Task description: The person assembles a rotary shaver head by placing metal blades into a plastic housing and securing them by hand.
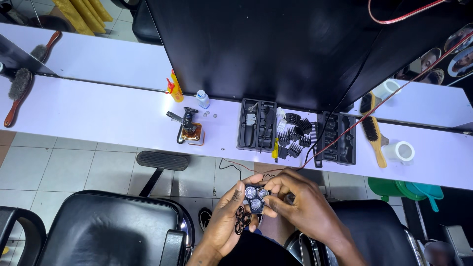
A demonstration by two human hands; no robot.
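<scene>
White counter (98,118), black trays (256,125), yellow bottle (176,87) with red cap, yellow-handled brush (373,130), black chairs (106,229), shaver head (255,197) black with silver rings.

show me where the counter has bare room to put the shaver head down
Widest bare stretch: between the brush at the far left and the orange bottle. A smaller gap lies between the shaver body and the black tray. From that tray to the yellow brush it is crowded with combs.
</scene>
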